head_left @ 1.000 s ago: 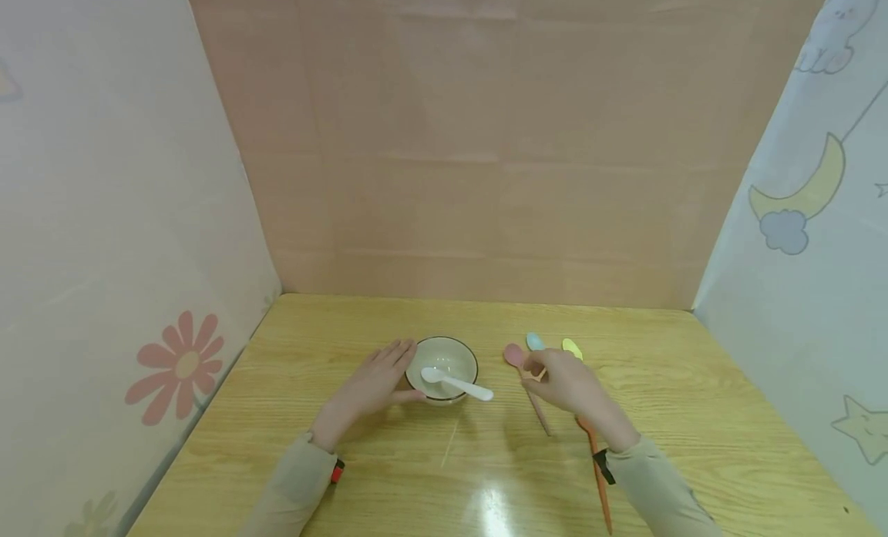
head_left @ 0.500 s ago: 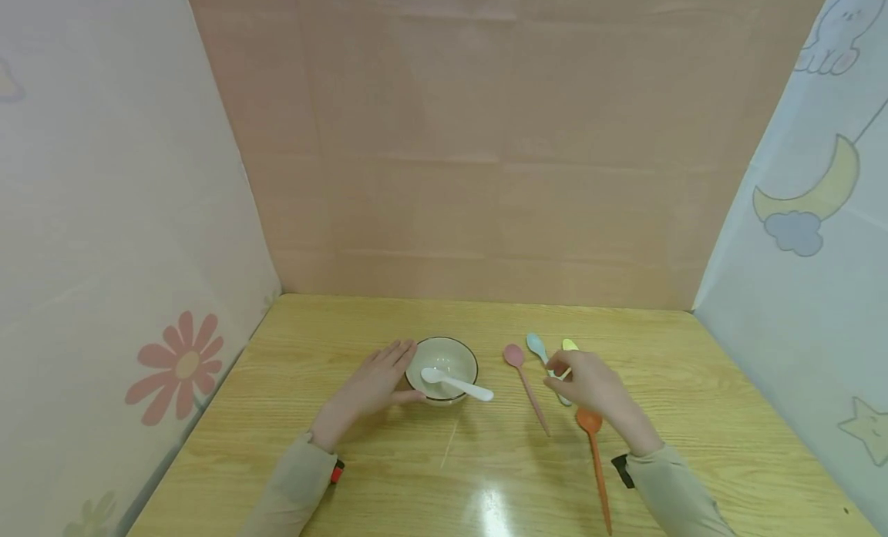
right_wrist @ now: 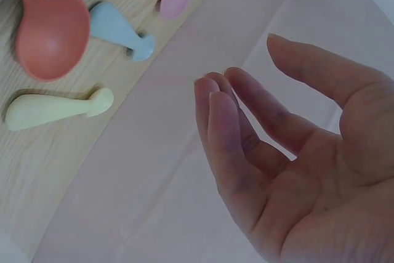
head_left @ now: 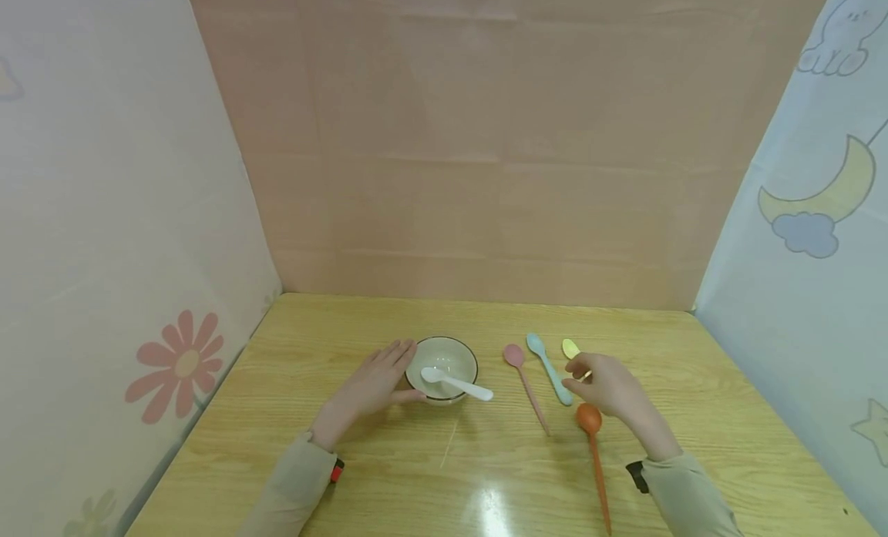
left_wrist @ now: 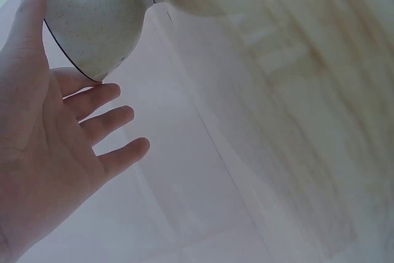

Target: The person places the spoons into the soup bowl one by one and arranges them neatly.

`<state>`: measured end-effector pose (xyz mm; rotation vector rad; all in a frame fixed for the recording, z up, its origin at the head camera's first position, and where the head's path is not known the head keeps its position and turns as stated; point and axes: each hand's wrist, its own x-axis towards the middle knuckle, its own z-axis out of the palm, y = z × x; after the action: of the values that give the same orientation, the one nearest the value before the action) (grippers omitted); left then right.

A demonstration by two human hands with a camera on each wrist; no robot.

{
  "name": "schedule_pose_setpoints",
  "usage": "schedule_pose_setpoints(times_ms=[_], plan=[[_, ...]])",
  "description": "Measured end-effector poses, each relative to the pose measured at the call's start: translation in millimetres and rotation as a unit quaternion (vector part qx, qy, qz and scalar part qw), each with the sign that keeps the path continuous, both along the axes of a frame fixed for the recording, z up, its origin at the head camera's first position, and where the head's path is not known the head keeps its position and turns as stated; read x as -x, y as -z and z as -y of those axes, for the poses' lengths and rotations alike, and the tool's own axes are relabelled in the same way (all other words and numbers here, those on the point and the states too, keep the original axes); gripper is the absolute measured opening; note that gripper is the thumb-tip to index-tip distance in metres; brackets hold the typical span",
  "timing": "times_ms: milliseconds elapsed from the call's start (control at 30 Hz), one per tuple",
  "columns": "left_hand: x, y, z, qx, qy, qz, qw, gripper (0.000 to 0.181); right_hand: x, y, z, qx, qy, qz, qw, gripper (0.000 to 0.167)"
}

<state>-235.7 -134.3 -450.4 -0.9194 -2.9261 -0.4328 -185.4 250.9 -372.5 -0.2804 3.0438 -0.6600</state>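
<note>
A pale bowl [head_left: 447, 355] with a dark rim stands on the table, a white spoon [head_left: 458, 382] lying across it with its handle over the rim. My left hand [head_left: 371, 381] rests against the bowl's left side, thumb and fingers spread; the left wrist view has the thumb and forefinger at the rim of the speckled bowl [left_wrist: 92, 20]. My right hand [head_left: 610, 384], holding nothing, hovers above the yellow spoon [head_left: 570, 348] and hides most of its handle. In the right wrist view its fingers are loosely bent, thumb apart, with the yellow spoon [right_wrist: 52, 109] below.
Left of my right hand lie a pink spoon [head_left: 527, 387] and a light blue spoon [head_left: 549, 370]. A long orange spoon [head_left: 594, 452] lies nearer the front. Wood-grain table [head_left: 388, 483] surrounds them, with patterned walls at both sides and a plain backdrop [head_left: 486, 175] behind.
My right hand has moved right, from over the pink and blue spoons to the yellow one. The blue spoon and the orange spoon's bowl are uncovered. My left hand has stayed put.
</note>
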Motion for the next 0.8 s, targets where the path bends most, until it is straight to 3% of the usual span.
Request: schedule_pose_setpoints(times_ms=[600,800], plan=[[1.4,-1.1,0.0,-0.005,0.004,0.002,1.0000,0.096,-1.0,7.4,-22.3,0.004,0.005,-0.027,0.9996,0.022],[0.4,-1.3,0.1,-0.003,0.003,0.001,1.0000,0.095,-1.3,10.2,-26.4,0.005,0.012,-0.018,0.9997,0.027]])
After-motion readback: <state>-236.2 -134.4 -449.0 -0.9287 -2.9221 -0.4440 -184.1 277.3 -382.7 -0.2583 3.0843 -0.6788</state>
